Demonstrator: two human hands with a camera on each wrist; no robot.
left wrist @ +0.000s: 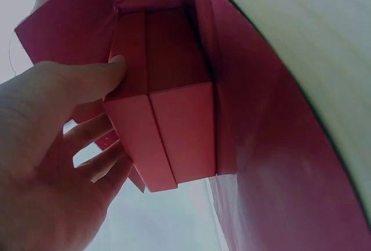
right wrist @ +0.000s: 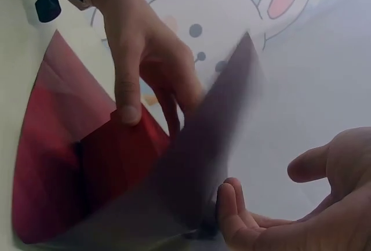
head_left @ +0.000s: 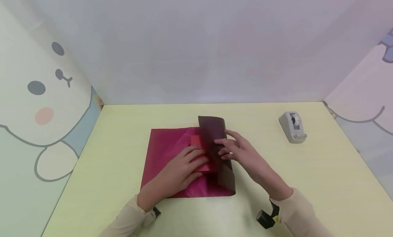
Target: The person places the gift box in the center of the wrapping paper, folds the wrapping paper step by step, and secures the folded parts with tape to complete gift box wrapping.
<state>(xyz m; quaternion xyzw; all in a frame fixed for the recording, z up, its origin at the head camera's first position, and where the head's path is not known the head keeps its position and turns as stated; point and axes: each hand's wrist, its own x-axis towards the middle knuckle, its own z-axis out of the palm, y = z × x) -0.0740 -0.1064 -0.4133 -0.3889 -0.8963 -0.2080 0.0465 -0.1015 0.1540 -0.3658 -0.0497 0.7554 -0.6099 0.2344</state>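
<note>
A lidded red box (left wrist: 179, 135) stands on a sheet of magenta wrapping paper (head_left: 161, 148). My left hand (head_left: 184, 165) holds the box from above; in the left wrist view its thumb (left wrist: 104, 77) presses one side of the lid and the other fingers reach round the opposite side. The paper's right part is raised as a curved flap (head_left: 212, 127), its dark underside showing, and leans over the box's right end. My right hand (head_left: 239, 150) touches this flap from outside with its fingertips; in the right wrist view the thumb (right wrist: 313, 164) is spread away from the paper.
A grey tape dispenser (head_left: 291, 127) with a roll in it stands at the right of the pale yellow table (head_left: 116, 141). Walls with cartoon animal prints (head_left: 46, 103) enclose the table's left and right sides, with a plain wall (head_left: 196, 49) behind.
</note>
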